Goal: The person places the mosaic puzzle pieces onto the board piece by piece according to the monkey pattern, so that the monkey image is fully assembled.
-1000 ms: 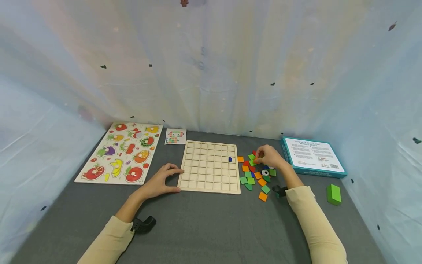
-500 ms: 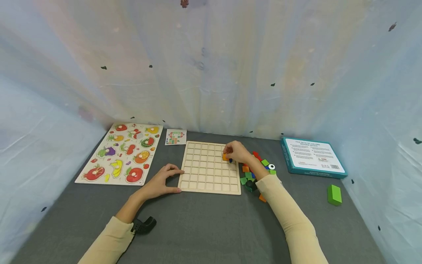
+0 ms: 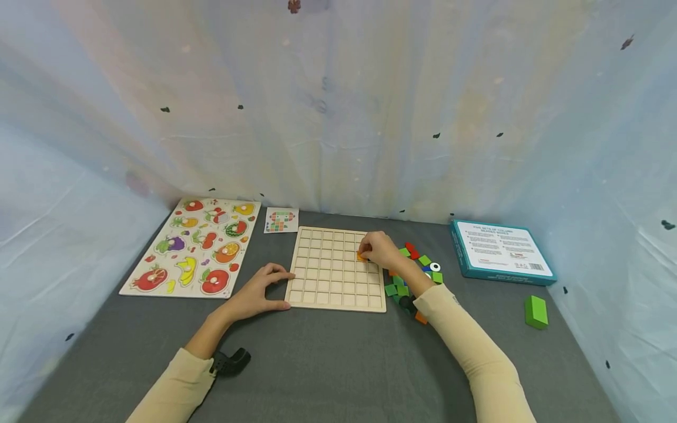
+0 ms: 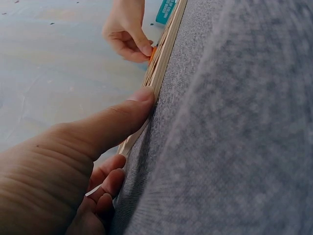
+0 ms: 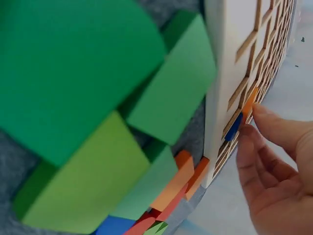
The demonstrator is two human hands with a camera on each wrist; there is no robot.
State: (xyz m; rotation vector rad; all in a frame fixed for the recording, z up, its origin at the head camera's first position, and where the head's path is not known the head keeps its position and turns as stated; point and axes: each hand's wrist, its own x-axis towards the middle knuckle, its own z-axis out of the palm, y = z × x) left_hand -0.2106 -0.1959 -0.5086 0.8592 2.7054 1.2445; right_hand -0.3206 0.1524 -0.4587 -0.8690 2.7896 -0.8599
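A pale wooden grid board [image 3: 328,276] lies flat on the table. My left hand [image 3: 258,292] rests against its left side, thumb at the near corner and a fingertip farther up. In the left wrist view, the thumb [image 4: 122,115] touches the board's edge. Over the board's right part, my right hand [image 3: 382,249] pinches an orange square tile [image 5: 250,105], which stands tilted at a grid cell. Right beside that tile is a blue rounded piece [image 5: 234,127] in the board; the right hand hides it in the head view.
Loose green, orange, red and blue pieces [image 3: 398,281] lie right of the board, partly under my right forearm. A fruit puzzle board [image 3: 198,247] and a pattern card [image 3: 281,220] are at the left. At the right are a teal box [image 3: 505,252] and a green block [image 3: 536,312].
My right hand has moved left from the loose pieces to the board with an orange tile. It has shifted only slightly in the last half second. The left hand stays put.
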